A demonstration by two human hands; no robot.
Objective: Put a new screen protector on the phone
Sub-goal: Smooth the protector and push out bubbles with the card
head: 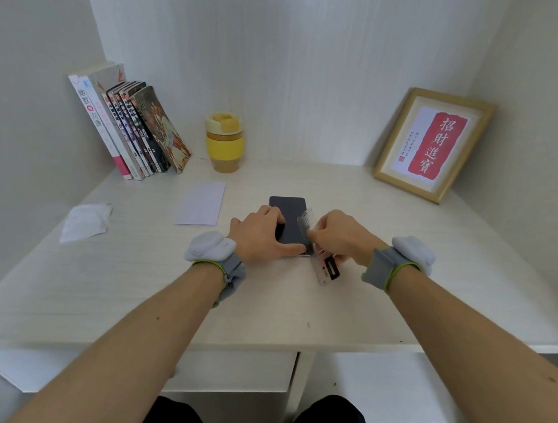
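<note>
A dark phone (289, 217) lies flat in the middle of the pale desk (146, 276), screen up. My left hand (261, 235) rests on its near left part, fingers spread over the screen and thumb along the near edge. My right hand (340, 236) is at the phone's right edge and pinches a clear film strip (307, 220) with printed marks that curls up off the screen. A clear tab with a black label (328, 271) sticks out below that hand.
A white envelope-like sheet (201, 203) lies left of the phone, and a crumpled white wipe (87, 222) sits farther left. Leaning books (131, 127), a yellow cup (224, 142) and a framed red print (432, 144) stand along the back wall.
</note>
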